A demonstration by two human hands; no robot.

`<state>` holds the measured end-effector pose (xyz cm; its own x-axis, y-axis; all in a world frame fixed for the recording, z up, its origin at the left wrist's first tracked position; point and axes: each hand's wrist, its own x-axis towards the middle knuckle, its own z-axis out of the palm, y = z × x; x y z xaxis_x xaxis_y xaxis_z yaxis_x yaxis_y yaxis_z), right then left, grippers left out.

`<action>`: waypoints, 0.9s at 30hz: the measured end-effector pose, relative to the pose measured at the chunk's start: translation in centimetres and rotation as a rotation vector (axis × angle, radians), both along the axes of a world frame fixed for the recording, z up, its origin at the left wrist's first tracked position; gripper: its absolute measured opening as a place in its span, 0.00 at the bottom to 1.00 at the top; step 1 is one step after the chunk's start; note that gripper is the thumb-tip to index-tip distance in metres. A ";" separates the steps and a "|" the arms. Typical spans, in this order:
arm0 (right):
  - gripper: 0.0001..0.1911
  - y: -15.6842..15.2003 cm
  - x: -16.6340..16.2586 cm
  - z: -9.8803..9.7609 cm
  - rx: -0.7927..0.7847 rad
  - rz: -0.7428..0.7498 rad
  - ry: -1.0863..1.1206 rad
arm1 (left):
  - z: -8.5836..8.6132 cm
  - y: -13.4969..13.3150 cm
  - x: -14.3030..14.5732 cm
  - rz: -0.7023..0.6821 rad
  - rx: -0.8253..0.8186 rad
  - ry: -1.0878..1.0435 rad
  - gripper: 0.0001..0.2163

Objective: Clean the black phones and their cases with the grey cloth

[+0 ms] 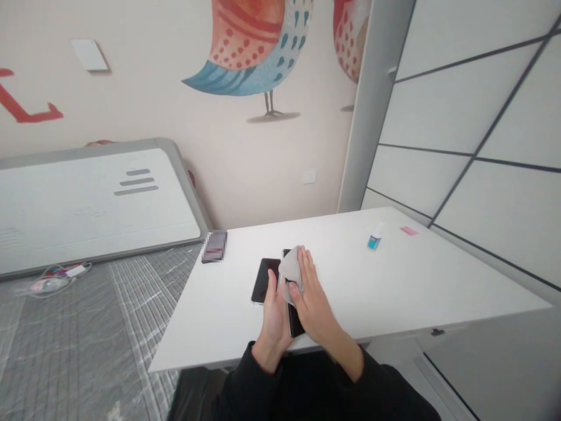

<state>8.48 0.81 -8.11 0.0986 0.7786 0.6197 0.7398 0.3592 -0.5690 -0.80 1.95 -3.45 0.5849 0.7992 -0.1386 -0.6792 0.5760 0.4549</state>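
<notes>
Two dark phones lie on the white table (394, 280). My left hand (275, 316) steadies the edge of the nearer phone (294, 320), which my hands mostly hide. On top of that phone, my right hand (313, 298) presses a pale grey cloth (290, 270) flat with its fingers. The second black phone (264, 279) lies face up just left of my hands, untouched.
A third phone (214, 246) lies at the table's far left corner. A small bottle with a blue label (374, 238) and a pink slip (409, 231) stand at the far right. A white headboard (96, 202) leans on the wall; plastic-covered floor lies left.
</notes>
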 end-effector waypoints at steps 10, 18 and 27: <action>0.38 -3.4 -1.6 1.9 -0.030 0.179 -0.311 | -1.1 0.4 0.7 -0.021 -0.015 -0.055 0.31; 0.36 0.6 1.3 2.4 -0.045 0.044 -0.202 | -0.5 -0.1 0.0 -0.016 0.039 -0.068 0.32; 0.41 -5.1 -2.5 0.4 -0.072 0.152 -0.273 | 0.1 1.1 -0.2 -0.013 0.043 0.002 0.37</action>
<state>6.00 -4.30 -7.68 -0.1847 0.8144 0.5501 0.8095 0.4435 -0.3848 -0.98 3.02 -3.36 0.5951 0.7967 -0.1049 -0.6711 0.5646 0.4806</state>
